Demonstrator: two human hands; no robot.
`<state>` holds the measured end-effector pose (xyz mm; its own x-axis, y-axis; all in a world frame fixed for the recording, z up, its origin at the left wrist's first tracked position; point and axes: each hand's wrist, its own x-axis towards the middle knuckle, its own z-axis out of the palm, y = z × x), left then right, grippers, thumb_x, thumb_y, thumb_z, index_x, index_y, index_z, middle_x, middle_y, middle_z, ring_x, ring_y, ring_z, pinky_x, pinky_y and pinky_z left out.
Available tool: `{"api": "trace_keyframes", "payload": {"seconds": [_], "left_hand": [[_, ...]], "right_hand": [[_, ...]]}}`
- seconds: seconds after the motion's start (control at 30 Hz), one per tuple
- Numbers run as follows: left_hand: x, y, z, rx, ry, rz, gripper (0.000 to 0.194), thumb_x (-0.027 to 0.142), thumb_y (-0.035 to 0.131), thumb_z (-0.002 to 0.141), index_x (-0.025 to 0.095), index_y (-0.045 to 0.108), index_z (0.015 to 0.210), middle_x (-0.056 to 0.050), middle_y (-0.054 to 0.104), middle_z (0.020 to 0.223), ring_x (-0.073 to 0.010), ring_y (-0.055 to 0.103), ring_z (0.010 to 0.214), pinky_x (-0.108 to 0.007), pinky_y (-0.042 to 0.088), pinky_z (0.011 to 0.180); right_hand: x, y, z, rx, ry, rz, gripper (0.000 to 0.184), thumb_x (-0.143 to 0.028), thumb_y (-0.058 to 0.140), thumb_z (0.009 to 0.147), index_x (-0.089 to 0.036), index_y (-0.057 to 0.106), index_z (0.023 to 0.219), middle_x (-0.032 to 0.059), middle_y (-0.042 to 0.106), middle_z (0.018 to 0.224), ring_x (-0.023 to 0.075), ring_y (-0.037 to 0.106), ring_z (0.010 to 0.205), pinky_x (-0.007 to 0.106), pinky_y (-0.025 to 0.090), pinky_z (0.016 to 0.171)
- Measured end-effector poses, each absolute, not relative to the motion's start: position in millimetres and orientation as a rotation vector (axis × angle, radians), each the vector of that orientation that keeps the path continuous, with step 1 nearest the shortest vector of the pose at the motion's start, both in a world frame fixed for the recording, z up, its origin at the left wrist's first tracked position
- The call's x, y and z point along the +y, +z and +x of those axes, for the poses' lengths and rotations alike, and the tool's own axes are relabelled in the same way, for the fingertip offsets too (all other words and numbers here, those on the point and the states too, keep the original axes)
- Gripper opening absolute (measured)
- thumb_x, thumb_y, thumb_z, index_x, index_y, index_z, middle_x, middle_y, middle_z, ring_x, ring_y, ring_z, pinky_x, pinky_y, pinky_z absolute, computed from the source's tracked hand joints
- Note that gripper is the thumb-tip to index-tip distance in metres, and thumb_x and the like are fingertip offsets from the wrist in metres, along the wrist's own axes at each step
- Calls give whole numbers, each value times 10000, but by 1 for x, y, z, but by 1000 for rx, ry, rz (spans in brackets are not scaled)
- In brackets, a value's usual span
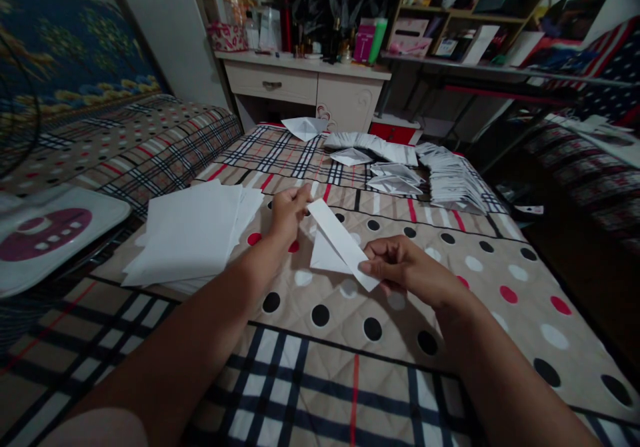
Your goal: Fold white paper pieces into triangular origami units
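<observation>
A white sheet of folded paper (340,237) is held between my two hands above the bedspread. Its long band runs diagonally, and a triangular part points down to the lower left. My left hand (290,213) is closed, its fingertips pinching the far upper end. At the near lower end, my right hand (397,263) grips the paper with the thumb on top and fingers curled beneath. To the left of my left forearm lies a stack of white paper sheets (193,233), loosely piled.
Folded paper pieces stand in a packed row (455,177) at the bed's far right, with more at the far edge. A polka-dot and plaid bedspread (320,340) covers the bed. Beyond stands a white dresser (290,87) with bottles and boxes. A white plastic object (107,210) sits left.
</observation>
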<state>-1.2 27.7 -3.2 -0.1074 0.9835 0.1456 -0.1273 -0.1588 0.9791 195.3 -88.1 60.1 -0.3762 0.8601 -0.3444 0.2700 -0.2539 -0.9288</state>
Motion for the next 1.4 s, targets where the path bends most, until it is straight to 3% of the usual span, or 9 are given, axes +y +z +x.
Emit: {"api": "trace_keyframes", "payload": {"seconds": [0.1, 0.27, 0.4, 0.73, 1.03, 1.27, 1.33, 1.4], "left_hand": [[33, -4, -7, 1088, 1482, 1076, 473, 594, 650, 761, 158, 530, 620, 77, 369, 454, -40, 295, 386, -188, 198, 400], [21, 1, 4, 928, 1131, 1202, 584, 718, 623, 705, 138, 617, 780, 12, 566, 608, -62, 464, 457, -182, 291, 413], [10, 6, 12, 838, 921, 1303, 511, 589, 780, 610, 122, 631, 754, -3, 617, 654, -96, 547, 537, -197, 372, 461], [9, 0, 8, 685, 729, 1303, 426, 482, 799, 656, 101, 677, 802, -49, 684, 718, -116, 609, 571, -217, 449, 520], [5, 0, 9, 666, 696, 1321, 431, 500, 791, 667, 101, 657, 762, -34, 649, 676, -102, 582, 544, -193, 416, 475], [5, -4, 17, 650, 737, 1442, 346, 418, 751, 720, 94, 631, 706, -22, 620, 664, -89, 556, 570, -196, 418, 525], [3, -5, 21, 658, 769, 1515, 261, 344, 704, 768, 92, 646, 801, -48, 651, 754, -107, 593, 644, -212, 463, 588], [-1, -3, 24, 712, 890, 1635, 286, 243, 671, 784, 118, 633, 1038, -90, 674, 969, -137, 631, 779, -245, 509, 674]], "right_hand": [[-87, 58, 191, -1429, 1527, -1409, 260, -373, 679, 736, -176, 546, 632, -48, 523, 425, 46, 344, 337, 182, 216, 357], [-82, 43, 180, -1273, 1309, -1452, 267, -390, 662, 736, -197, 515, 624, -24, 569, 442, 73, 397, 325, 194, 261, 343], [-82, 32, 176, -1264, 1261, -1474, 237, -399, 650, 755, -195, 557, 677, -16, 588, 467, 92, 432, 342, 208, 286, 353], [-83, 27, 176, -1204, 1189, -1306, 424, -555, 656, 780, -183, 554, 604, -29, 484, 519, 94, 395, 465, 233, 302, 446], [-84, 22, 176, -1150, 1230, -1248, 326, -477, 647, 824, -172, 658, 710, -8, 561, 587, 106, 457, 520, 233, 353, 498], [-82, 20, 171, -1202, 1135, -1234, 262, -414, 721, 752, -186, 650, 861, 40, 700, 828, 171, 632, 713, 265, 490, 640], [-81, 17, 172, -1210, 1064, -1282, 259, -407, 719, 746, -182, 641, 849, 54, 702, 830, 182, 641, 717, 278, 502, 649], [-80, 14, 176, -1215, 924, -1386, 240, -404, 704, 753, -181, 630, 804, 54, 689, 777, 177, 624, 661, 271, 486, 595]]}}
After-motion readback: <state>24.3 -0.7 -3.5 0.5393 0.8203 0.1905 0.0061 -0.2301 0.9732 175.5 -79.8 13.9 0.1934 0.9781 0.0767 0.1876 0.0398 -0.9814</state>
